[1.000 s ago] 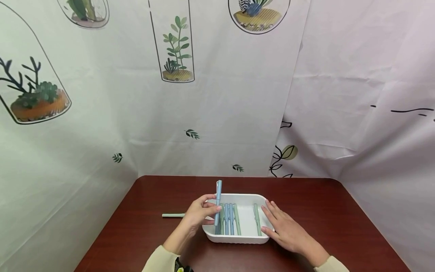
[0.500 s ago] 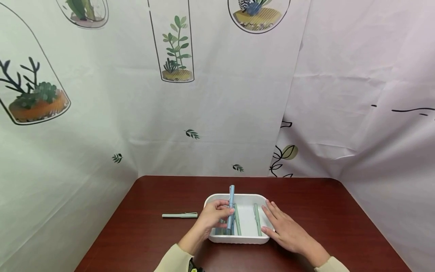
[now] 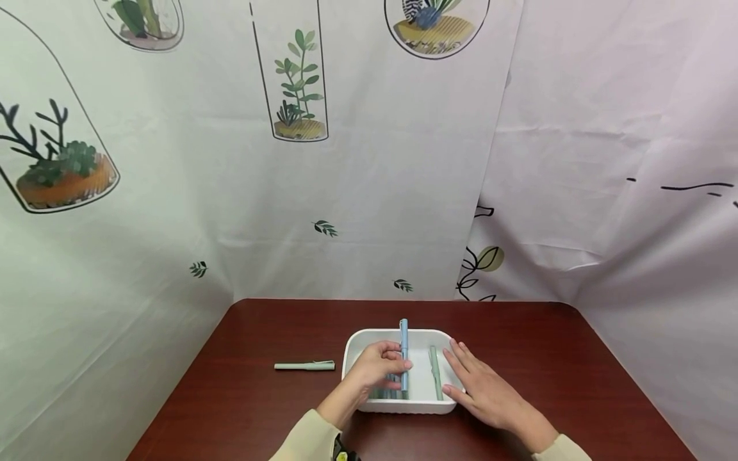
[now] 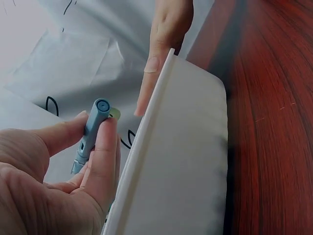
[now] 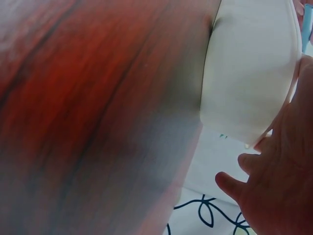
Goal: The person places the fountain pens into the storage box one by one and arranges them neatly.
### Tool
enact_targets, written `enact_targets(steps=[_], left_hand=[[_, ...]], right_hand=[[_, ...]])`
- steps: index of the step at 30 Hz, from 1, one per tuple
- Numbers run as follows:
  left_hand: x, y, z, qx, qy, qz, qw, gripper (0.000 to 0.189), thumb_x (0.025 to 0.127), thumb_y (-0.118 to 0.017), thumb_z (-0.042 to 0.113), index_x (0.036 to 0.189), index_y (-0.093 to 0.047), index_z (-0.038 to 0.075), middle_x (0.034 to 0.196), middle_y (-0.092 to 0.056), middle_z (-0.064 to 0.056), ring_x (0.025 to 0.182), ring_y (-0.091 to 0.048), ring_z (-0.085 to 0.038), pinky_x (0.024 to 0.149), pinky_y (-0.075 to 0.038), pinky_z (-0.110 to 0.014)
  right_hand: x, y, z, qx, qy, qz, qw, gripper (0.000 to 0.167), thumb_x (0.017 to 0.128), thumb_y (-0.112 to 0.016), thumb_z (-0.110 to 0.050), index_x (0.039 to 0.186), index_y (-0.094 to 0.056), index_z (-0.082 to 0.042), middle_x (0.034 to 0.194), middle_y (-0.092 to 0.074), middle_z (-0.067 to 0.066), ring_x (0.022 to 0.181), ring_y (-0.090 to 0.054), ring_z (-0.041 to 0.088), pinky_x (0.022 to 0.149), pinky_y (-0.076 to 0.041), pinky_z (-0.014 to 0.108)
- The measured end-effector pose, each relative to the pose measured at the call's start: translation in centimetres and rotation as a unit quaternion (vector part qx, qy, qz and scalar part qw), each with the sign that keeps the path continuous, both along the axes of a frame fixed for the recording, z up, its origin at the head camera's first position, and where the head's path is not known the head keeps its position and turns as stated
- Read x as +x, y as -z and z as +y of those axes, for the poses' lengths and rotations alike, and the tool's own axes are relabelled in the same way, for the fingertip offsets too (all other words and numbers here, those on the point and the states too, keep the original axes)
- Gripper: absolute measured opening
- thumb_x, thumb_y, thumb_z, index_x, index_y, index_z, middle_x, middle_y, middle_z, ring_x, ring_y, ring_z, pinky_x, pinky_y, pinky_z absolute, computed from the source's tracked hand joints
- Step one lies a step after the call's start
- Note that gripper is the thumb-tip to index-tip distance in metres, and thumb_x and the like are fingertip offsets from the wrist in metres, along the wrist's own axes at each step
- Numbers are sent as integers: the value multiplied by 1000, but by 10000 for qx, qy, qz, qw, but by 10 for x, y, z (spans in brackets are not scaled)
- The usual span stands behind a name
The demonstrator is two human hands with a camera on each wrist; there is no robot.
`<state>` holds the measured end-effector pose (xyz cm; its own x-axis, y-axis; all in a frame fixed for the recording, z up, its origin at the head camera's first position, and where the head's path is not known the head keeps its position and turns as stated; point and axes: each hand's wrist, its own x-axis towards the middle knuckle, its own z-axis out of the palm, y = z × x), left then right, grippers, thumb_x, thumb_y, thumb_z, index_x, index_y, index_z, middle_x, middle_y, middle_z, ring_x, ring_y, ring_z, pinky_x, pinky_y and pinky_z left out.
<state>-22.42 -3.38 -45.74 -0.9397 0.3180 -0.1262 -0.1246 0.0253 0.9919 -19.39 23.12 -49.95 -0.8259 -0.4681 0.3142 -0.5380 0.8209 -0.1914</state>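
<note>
My left hand (image 3: 375,371) pinches a light blue pen (image 3: 404,352) upright between thumb and fingers, above the white tray (image 3: 421,406). In the left wrist view the blue pen (image 4: 90,129) shows its round end, and the thumb and fingertips press on its sides. Straight-fingered, my right hand (image 3: 490,394) rests against the tray's right rim. A green pen (image 3: 435,371) lies inside the tray near those fingers. Several more pens in the tray are mostly hidden behind my left hand.
On the dark red table (image 3: 230,410), left of the tray, lies another green pen (image 3: 304,366). A white cloth (image 3: 369,192) printed with plants hangs behind the table.
My left hand has moved right over the tray with the blue pen in its grip, uncovering the green pen on the table. The right hand has stayed in place.
</note>
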Motion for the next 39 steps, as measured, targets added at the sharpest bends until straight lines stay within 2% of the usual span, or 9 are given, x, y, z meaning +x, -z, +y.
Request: enact_targets(steps=[13,22,31,39], left_hand=[[-5,6,21,-551,-144,-20,9984,35,86,-79,3,114,-58,-3,91,-59,-9,70,-68,-15,57,-60,-30],[-7,10,31,-1224,40,-95,9924,26,88,-78,5,106,-60,-4,84,-64,-9,56,-62,-11,52,-57,-26],[-9,15,36,-1461,173,-358,9885,18,89,-77,4,96,-61,-3,80,-63,-11,55,-64,-11,57,-59,-26],[-10,16,42,-1833,229,-510,9815,17,89,-77,7,85,-63,-1,71,-62,-9,49,-59,-8,54,-57,-23]], right_hand=[[0,-4,2,152,65,164,9997,68,102,-53,-50,152,-46,-4,159,-40,17,147,-36,39,108,-42,56],[0,-1,1,140,-2,65,9999,67,103,-52,-49,152,-45,-4,160,-38,18,147,-35,40,108,-42,57],[1,-1,1,166,-41,215,9996,66,102,-54,-48,149,-48,-2,158,-40,20,145,-37,40,106,-44,56],[2,-2,1,103,-60,205,9997,66,102,-54,-48,150,-48,-1,158,-40,20,145,-38,40,106,-44,56]])
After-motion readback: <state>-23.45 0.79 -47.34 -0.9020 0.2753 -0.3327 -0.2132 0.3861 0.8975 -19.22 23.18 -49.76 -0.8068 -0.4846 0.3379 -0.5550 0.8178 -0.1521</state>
